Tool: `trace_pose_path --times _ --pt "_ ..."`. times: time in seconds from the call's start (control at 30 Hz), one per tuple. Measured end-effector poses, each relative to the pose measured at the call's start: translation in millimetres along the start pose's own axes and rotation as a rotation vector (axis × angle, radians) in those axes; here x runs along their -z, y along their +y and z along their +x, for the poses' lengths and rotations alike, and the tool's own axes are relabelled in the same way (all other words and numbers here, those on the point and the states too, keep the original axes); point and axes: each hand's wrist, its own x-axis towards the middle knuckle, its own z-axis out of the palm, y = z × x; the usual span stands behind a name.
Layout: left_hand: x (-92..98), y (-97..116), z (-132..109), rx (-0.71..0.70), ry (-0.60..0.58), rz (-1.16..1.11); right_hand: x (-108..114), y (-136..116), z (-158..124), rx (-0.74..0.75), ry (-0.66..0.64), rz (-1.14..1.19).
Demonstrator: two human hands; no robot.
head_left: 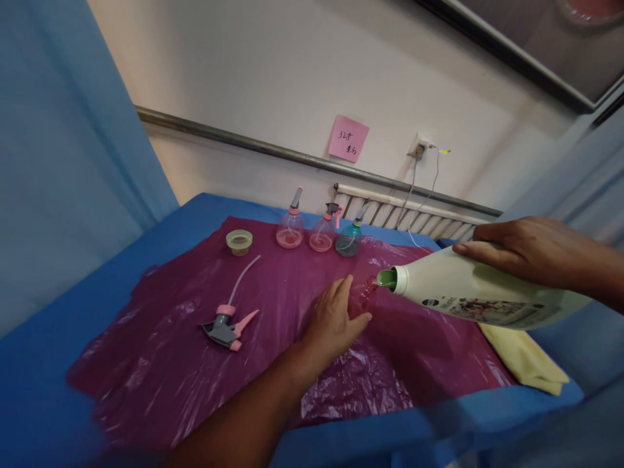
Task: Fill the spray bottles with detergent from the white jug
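My right hand [529, 250] grips a large pale green jug [487, 292] tipped nearly level, its open green spout [387, 279] pointing left. Right under the spout stands a small clear pinkish bottle [361, 296] without a spray head. Around that bottle my left hand [334, 318] is curved, thumb and fingers on its near left side. To the left, a grey and pink spray head [225, 330] with its tube lies on the purple plastic sheet [277, 279].
Two clear spray bottles [290, 234] with pink liquid and a teal one [349, 240] stand at the back. A pale green bowl [239, 242] is back left; a folded yellow cloth [524, 357] lies right. Behind are a wall, pipe and radiator [380, 211].
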Motion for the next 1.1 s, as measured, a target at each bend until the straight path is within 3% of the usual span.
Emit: trace_pose_path --times 1.1 --pt "-0.7 -0.8 -0.2 -0.012 0.011 -0.008 3.8 -4.4 0.3 -0.008 -0.01 -0.006"
